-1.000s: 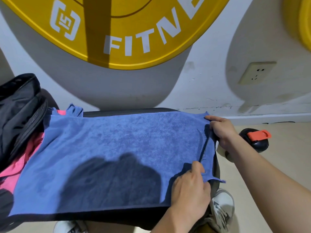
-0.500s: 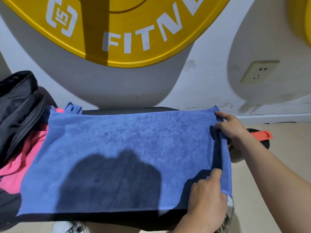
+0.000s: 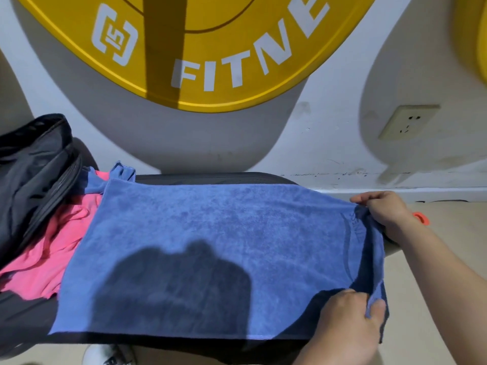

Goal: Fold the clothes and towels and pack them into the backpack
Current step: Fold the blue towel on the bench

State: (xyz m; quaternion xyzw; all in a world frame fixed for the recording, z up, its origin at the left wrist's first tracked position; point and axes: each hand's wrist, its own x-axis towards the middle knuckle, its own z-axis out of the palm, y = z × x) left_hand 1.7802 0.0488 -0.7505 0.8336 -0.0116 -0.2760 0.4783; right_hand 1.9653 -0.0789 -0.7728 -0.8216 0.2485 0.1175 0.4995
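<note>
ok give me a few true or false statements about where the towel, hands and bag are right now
1. Both hands grip the right end of the blue towel. True: left hand near corner, right hand far corner.
2. The towel is already in the backpack. False: it lies spread on the black bench.
3. A pink garment lies left of the towel. True.
4. The backpack sits at the right. False: it is at the left.

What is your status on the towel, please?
Both hands pinching the towel's right edge: left hand near corner, right hand far corner. Towel flat on the bench. Nothing in the way.
</note>
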